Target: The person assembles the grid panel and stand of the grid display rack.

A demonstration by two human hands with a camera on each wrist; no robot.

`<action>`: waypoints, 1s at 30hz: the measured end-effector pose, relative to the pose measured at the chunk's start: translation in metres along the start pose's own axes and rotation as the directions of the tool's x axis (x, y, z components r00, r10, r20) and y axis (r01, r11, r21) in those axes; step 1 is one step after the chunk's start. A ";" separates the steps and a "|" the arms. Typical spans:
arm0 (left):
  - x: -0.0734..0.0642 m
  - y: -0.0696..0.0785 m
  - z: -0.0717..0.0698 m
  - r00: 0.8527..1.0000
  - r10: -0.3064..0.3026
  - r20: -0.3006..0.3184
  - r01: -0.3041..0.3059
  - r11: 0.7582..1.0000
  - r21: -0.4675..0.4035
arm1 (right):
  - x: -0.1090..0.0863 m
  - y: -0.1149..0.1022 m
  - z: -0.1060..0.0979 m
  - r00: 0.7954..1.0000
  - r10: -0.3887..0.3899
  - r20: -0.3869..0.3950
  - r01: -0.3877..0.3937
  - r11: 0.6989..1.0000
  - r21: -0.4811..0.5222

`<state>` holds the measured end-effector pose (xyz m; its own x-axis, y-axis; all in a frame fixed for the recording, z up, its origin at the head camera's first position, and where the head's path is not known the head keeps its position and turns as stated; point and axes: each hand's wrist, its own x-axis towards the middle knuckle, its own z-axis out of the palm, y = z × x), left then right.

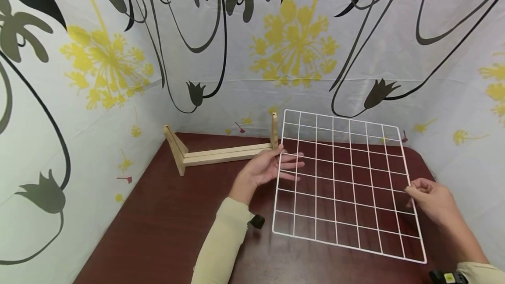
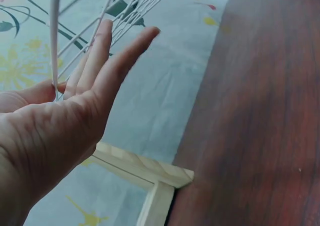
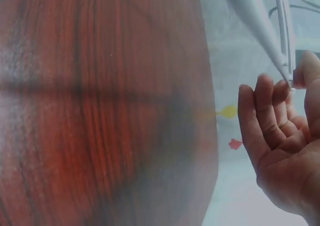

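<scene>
Both hands hold a white wire grid panel [image 1: 353, 182] tilted up over the table, one hand at each side edge. My left hand [image 1: 265, 168] has its thumb in front of the left rim and its fingers stretched out behind the wires. In the left wrist view the rim wire [image 2: 54, 46] lies between thumb and palm. With thumb and fingertips, my right hand [image 1: 432, 198] pinches the right rim about midway up. The right wrist view shows the white rim [image 3: 257, 23] meeting that pinch, the other fingers [image 3: 250, 111] bent beside it.
A light wooden stand [image 1: 221, 157] with two upright ends and a crossbar sits at the back left of the dark red-brown table [image 1: 165, 222]. Its right end is close to the left hand. Floral fabric [image 1: 244, 60] encloses the back and sides.
</scene>
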<state>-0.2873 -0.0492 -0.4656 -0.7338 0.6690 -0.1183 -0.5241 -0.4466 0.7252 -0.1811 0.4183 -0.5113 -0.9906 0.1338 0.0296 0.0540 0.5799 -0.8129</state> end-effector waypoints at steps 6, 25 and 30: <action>-0.009 0.007 0.010 0.998 0.011 0.054 -0.009 0.999 -0.033 | -0.002 -0.012 0.002 0.996 -0.053 -0.076 0.058 0.996 0.066; -0.035 0.023 0.029 0.932 0.163 -0.323 -0.107 0.977 0.186 | -0.008 -0.072 0.023 0.926 -0.187 -0.328 0.240 0.962 0.130; -0.042 0.027 0.026 0.913 0.203 -0.355 -0.137 0.970 0.201 | -0.005 -0.084 0.028 0.908 -0.225 -0.353 0.281 0.952 0.117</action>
<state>-0.2593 -0.0743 -0.4230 -0.9294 0.3091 -0.2017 -0.3207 -0.4059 0.8558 -0.1840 0.3464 -0.4595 -0.8674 0.2746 0.4150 -0.2420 0.4960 -0.8339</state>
